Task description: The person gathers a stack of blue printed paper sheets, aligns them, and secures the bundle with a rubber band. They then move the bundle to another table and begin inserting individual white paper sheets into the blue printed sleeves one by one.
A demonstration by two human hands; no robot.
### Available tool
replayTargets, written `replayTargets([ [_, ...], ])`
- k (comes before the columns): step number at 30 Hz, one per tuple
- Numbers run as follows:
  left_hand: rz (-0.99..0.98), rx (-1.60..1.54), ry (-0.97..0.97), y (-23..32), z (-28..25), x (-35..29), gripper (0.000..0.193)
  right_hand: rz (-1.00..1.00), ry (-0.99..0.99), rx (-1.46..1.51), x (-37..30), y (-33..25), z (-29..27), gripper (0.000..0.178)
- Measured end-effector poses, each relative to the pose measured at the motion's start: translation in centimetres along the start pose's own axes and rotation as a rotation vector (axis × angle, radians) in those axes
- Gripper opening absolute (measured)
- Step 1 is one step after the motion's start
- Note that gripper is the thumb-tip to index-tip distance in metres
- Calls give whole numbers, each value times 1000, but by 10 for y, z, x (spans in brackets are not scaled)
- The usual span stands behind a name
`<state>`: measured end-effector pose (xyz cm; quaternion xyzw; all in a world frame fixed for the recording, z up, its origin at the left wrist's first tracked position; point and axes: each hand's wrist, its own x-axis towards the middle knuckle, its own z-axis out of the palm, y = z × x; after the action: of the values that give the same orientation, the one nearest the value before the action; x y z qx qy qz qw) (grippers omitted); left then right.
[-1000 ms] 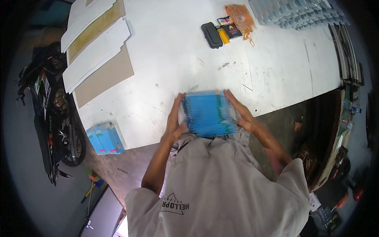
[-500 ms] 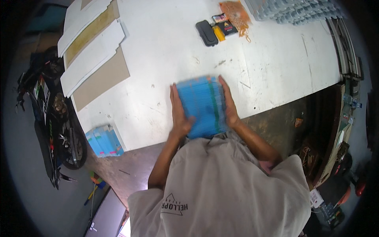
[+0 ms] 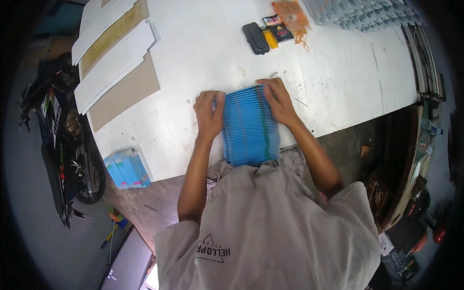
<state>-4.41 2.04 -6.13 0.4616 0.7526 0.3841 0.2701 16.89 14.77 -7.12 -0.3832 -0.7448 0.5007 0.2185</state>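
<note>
At the near edge of the white table, close against my shirt, a stack of thin blue pieces [image 3: 249, 128] shows its many edges as fine lines. A green stripe runs down its right part. I cannot tell whether the pieces are cards or flat boxes. My left hand [image 3: 210, 113] grips its left side near the far corner, thumb along the stack and fingers bent. Against the far right corner rests my right hand [image 3: 279, 102], with fingers curled over the far edge. Between them the stack is held from both sides.
Several smaller blue bundles [image 3: 127, 169] stand at the table's left front corner. White and brown cardboard sheets [image 3: 128, 92] lie far left. A black case [image 3: 255, 38], a yellow lighter [image 3: 270, 38] and an orange bag [image 3: 291, 17] lie at the back, near grey trays [image 3: 367, 14].
Both hands have slid from the stack's sides towards its far corners, and the fingers have bent. The stack's far end now slants, with its right corner farther forward.
</note>
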Motion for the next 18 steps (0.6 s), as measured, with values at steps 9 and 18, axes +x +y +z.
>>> replayTargets([
  [9, -198, -332, -10, -7, 8, -9, 14, 206, -88, 122, -24, -10, 3, 24],
  [18, 100, -393, -59, -2, 21, -101, 100, -9, -132, 442, -111, -3, 3, 106],
])
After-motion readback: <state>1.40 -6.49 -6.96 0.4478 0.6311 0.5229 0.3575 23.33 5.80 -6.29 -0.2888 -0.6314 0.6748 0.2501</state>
